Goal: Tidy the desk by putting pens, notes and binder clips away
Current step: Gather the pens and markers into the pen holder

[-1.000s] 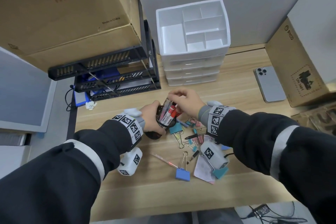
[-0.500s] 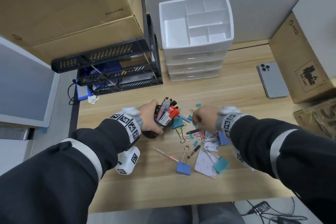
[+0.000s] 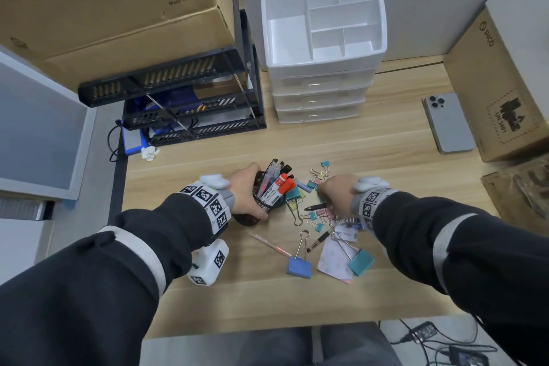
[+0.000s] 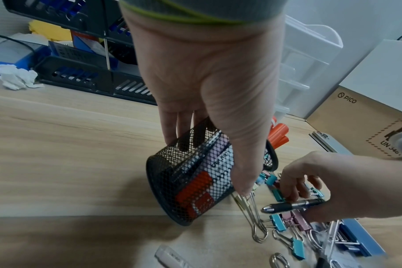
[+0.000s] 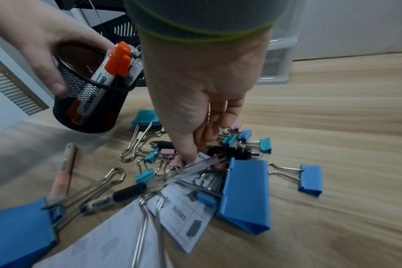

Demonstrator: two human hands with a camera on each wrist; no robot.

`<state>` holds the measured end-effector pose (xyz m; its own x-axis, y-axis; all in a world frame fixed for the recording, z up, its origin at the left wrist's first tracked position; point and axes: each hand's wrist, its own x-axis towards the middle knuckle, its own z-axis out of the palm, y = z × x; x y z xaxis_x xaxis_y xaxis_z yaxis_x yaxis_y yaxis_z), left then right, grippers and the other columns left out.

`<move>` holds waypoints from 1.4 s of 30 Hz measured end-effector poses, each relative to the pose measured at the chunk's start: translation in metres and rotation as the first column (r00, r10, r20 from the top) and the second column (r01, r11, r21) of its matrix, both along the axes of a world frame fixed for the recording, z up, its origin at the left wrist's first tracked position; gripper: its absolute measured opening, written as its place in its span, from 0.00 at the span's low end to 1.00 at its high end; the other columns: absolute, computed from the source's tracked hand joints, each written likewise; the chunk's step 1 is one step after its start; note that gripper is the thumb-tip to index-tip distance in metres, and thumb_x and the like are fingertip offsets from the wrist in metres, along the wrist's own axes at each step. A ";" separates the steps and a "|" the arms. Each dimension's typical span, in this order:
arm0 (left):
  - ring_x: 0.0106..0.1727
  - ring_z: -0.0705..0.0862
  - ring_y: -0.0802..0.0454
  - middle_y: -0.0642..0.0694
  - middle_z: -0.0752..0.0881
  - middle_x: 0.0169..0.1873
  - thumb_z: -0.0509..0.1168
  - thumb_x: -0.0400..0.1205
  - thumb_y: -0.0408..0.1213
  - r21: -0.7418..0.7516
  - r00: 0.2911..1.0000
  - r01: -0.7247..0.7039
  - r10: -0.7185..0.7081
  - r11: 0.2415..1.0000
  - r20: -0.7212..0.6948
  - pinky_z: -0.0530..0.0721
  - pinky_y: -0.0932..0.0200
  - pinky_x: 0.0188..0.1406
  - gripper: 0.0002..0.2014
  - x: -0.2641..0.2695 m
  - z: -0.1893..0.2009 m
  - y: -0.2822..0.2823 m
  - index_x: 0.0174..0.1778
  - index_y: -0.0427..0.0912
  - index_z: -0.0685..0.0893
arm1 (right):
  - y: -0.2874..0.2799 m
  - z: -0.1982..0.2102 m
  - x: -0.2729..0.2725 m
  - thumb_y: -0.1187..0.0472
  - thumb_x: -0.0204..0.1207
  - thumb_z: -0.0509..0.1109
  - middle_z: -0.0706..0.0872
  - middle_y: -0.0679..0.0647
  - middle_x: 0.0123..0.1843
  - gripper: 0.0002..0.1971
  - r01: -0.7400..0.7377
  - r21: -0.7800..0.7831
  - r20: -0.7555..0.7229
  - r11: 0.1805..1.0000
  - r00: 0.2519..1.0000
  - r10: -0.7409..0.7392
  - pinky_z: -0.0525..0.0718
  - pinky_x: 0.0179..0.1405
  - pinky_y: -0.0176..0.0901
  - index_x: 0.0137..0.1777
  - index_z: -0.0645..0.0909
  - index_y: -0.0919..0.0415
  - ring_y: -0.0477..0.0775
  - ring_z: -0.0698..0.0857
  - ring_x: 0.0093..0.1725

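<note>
My left hand (image 3: 246, 190) grips a black mesh pen cup (image 3: 269, 202), tilted toward the right and holding several markers and pens. From the left wrist the hand (image 4: 218, 117) is seen wrapped round the cup (image 4: 195, 181). My right hand (image 3: 326, 199) is down in a pile of small binder clips (image 3: 315, 217) and pinches a black pen (image 3: 316, 206) between thumb and fingers (image 4: 294, 205). A pink pen (image 3: 270, 244) and a clear pen with a black grip (image 5: 131, 192) lie on the desk. Printed notes (image 5: 184, 215) lie under a large blue clip (image 5: 246, 195).
A white drawer organizer (image 3: 323, 24) with open top compartments stands at the back. A black letter tray (image 3: 178, 98) stands to its left under a cardboard box (image 3: 104, 3). A phone (image 3: 448, 122) and another box (image 3: 499, 98) are on the right. A blue clip (image 3: 298, 266) and a teal clip (image 3: 361, 261) lie near the front.
My right hand left the cup's mouth, moved down and right to the clip pile and took hold of the black pen. The left hand kept hold of the cup.
</note>
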<state>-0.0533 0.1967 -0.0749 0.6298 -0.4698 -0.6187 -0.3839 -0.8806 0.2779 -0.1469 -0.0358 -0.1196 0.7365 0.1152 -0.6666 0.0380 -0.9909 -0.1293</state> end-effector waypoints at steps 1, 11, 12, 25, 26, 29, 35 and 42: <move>0.47 0.86 0.48 0.48 0.86 0.49 0.85 0.53 0.55 -0.006 1.000 -0.006 0.006 1.000 -0.002 0.88 0.44 0.49 0.46 0.001 0.000 0.000 0.64 0.46 0.70 | 0.000 0.000 0.001 0.67 0.79 0.70 0.86 0.49 0.48 0.12 -0.001 -0.002 0.002 1.000 1.000 0.001 0.89 0.47 0.42 0.59 0.82 0.53 0.50 0.87 0.46; 0.47 0.86 0.47 0.48 0.85 0.48 0.86 0.52 0.54 -0.010 1.000 -0.029 0.029 1.000 0.011 0.88 0.45 0.49 0.46 0.004 0.002 0.008 0.61 0.46 0.70 | 0.002 0.005 -0.002 0.59 0.77 0.69 0.86 0.50 0.49 0.07 -0.044 0.010 0.041 0.999 0.998 0.044 0.88 0.47 0.45 0.54 0.83 0.53 0.52 0.86 0.48; 0.47 0.86 0.47 0.48 0.85 0.48 0.86 0.52 0.55 -0.006 1.000 -0.027 0.027 1.000 0.009 0.88 0.44 0.49 0.46 0.004 0.002 0.008 0.62 0.46 0.70 | 0.001 0.006 -0.003 0.58 0.77 0.68 0.85 0.50 0.50 0.08 -0.036 0.042 0.058 0.998 0.998 0.034 0.88 0.49 0.47 0.54 0.84 0.52 0.53 0.85 0.49; 0.48 0.86 0.48 0.48 0.85 0.49 0.86 0.52 0.54 -0.029 1.000 -0.028 0.028 0.999 -0.007 0.88 0.44 0.49 0.47 0.009 0.002 -0.001 0.64 0.46 0.71 | 0.015 0.002 -0.016 0.53 0.77 0.62 0.87 0.51 0.51 0.13 -0.314 0.122 -0.104 0.942 0.940 0.326 0.88 0.49 0.53 0.58 0.83 0.50 0.58 0.87 0.49; 0.48 0.85 0.48 0.48 0.85 0.49 0.86 0.52 0.54 -0.027 1.000 -0.029 0.029 0.999 -0.006 0.88 0.44 0.49 0.47 0.009 0.002 -0.001 0.64 0.46 0.71 | 0.015 0.000 -0.016 0.55 0.74 0.64 0.87 0.50 0.50 0.13 -0.330 0.111 -0.123 0.937 0.932 0.342 0.89 0.47 0.53 0.56 0.83 0.50 0.58 0.87 0.48; 0.48 0.85 0.47 0.48 0.85 0.49 0.86 0.53 0.54 -0.014 1.000 -0.028 0.027 1.000 -0.003 0.88 0.44 0.49 0.47 0.009 0.001 0.001 0.64 0.46 0.70 | 0.014 -0.003 -0.013 0.59 0.72 0.67 0.88 0.51 0.49 0.11 -0.355 0.095 -0.163 0.930 0.916 0.366 0.89 0.46 0.51 0.54 0.84 0.51 0.59 0.88 0.47; 0.48 0.85 0.47 0.48 0.84 0.49 0.86 0.51 0.55 0.000 0.999 -0.036 0.036 0.999 -0.005 0.88 0.44 0.49 0.47 0.011 0.001 0.006 0.63 0.46 0.70 | 0.014 -0.006 -0.009 0.56 0.72 0.66 0.87 0.51 0.45 0.09 -0.335 0.080 -0.163 0.939 0.925 0.344 0.89 0.43 0.49 0.49 0.85 0.52 0.57 0.87 0.42; 0.48 0.86 0.47 0.49 0.85 0.49 0.86 0.53 0.54 -0.014 0.997 -0.077 0.077 0.997 0.002 0.88 0.44 0.50 0.46 0.017 0.008 0.012 0.63 0.46 0.71 | 0.031 -0.002 0.003 0.50 0.75 0.62 0.84 0.50 0.38 0.10 -0.269 0.155 -0.060 0.950 0.958 0.281 0.85 0.40 0.46 0.50 0.80 0.54 0.56 0.85 0.38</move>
<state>-0.0359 0.2088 -0.0673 0.6658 -0.4284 -0.6109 -0.3160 -0.9036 0.2893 -0.1439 -0.0048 -0.1217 0.6072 0.4048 -0.6837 0.2901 -0.9140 -0.2836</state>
